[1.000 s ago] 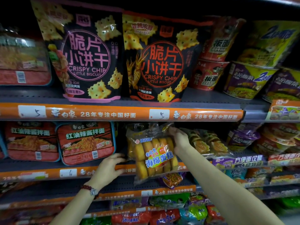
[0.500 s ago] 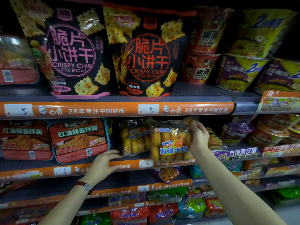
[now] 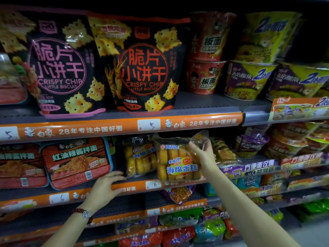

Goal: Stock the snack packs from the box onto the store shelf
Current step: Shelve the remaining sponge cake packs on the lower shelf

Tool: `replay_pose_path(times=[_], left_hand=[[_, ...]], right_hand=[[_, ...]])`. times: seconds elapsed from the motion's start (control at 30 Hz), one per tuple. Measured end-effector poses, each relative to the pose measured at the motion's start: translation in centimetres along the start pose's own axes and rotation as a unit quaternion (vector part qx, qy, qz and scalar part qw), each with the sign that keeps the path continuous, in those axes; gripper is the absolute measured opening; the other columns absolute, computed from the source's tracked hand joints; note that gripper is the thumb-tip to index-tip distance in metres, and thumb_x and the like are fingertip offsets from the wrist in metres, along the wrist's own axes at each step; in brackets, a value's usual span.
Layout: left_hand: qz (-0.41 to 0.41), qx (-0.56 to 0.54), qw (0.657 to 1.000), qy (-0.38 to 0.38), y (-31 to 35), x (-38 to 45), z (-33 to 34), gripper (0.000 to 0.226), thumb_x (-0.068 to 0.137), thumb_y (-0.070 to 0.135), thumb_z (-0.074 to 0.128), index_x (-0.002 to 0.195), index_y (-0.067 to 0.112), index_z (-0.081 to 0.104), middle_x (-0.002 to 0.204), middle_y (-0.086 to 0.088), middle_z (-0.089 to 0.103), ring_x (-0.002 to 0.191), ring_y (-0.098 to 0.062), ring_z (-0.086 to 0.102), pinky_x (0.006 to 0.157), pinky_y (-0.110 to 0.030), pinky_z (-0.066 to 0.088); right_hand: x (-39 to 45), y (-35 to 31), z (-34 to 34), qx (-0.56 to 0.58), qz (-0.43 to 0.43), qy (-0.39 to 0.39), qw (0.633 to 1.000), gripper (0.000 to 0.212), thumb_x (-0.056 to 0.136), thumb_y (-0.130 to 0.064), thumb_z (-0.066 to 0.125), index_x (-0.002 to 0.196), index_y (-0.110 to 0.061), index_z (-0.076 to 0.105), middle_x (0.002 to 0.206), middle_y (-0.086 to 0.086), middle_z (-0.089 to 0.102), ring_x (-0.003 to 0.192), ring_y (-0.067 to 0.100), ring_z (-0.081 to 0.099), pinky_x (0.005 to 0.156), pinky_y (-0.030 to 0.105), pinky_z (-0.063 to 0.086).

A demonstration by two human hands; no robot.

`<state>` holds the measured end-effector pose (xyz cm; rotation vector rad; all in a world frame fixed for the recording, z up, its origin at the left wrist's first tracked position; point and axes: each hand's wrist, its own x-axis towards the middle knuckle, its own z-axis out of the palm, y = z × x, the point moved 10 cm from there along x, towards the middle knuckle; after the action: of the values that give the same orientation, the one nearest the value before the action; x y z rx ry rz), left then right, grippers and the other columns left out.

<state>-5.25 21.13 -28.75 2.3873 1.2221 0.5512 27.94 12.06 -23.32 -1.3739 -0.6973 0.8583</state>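
Orange price strip (image 3: 124, 188) at the shelf lip carries the left hand (image 3: 105, 188), fingers loosely curled over it and holding nothing, apparently for bracing. Beyond, the right hand (image 3: 204, 155) grips the upper right edge of the sponge cake pack (image 3: 178, 163), standing it upright on the shelf just beside a second cake pack (image 3: 138, 157).

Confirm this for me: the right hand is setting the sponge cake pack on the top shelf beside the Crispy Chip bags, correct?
Not quite. The head view shows the right hand setting the sponge cake pack on the shelf below the Crispy Chip bags, beside another cake pack.
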Motion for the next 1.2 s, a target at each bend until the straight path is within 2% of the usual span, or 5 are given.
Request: replay_pose_path(times=[0.33,0.47,0.67,0.87,1.2], left_hand=[[-0.015,-0.004,1.0,-0.002,0.0,0.0,0.0,0.039,0.077,0.02,0.076,0.115,0.024,0.068,0.132,0.007,0.055,0.116,-0.002,0.046,0.103,-0.019,0.032],[-0.016,0.002,1.0,-0.012,0.1,-0.1,-0.1,0.039,0.078,0.022,0.076,0.116,0.023,0.068,0.133,0.005,0.055,0.121,-0.009,0.05,0.104,-0.02,0.031],[-0.014,0.002,1.0,-0.02,0.3,-0.3,-0.2,0.038,0.081,0.024,0.074,0.118,0.025,0.066,0.136,0.006,0.053,0.125,-0.008,0.048,0.104,-0.015,0.027],[-0.017,0.006,0.999,-0.028,0.2,-0.3,-0.2,0.039,0.082,0.028,0.071,0.12,0.025,0.064,0.137,0.008,0.051,0.126,-0.009,0.047,0.104,-0.017,0.028],[-0.007,-0.018,0.999,-0.029,0.3,-0.4,-0.3,0.038,0.083,0.026,0.071,0.121,0.024,0.065,0.137,0.008,0.052,0.126,-0.007,0.048,0.104,-0.014,0.029]], right_hand=[[-1.2,1.9,1.2,-0.218,0.049,-0.234,0.946,0.089,0.067,-0.003,0.084,0.13,-0.024,0.026,0.112,-0.002,0.06,0.095,0.007,0.064,0.066,0.014,0.054],[-0.5,1.9,0.7,-0.182,0.06,-0.201,0.961,0.078,0.059,-0.005,0.089,0.119,-0.024,0.044,0.112,0.006,0.066,0.104,0.025,0.067,0.079,0.029,0.058],[0.8,1.7,2.6,-0.104,0.105,-0.196,0.969,0.107,0.039,-0.03,0.097,0.128,-0.019,0.039,0.123,0.012,0.06,0.105,0.031,0.067,0.091,0.052,0.054],[2.0,0.6,8.1,-0.032,0.118,-0.193,0.974,0.078,0.064,-0.023,0.087,0.131,-0.019,0.046,0.119,0.01,0.067,0.101,0.029,0.069,0.078,0.046,0.059],[3.0,0.3,12.0,-0.148,0.084,-0.182,0.968,0.091,0.066,-0.052,0.08,0.142,-0.021,0.041,0.137,-0.001,0.055,0.12,0.023,0.057,0.105,0.043,0.045]])
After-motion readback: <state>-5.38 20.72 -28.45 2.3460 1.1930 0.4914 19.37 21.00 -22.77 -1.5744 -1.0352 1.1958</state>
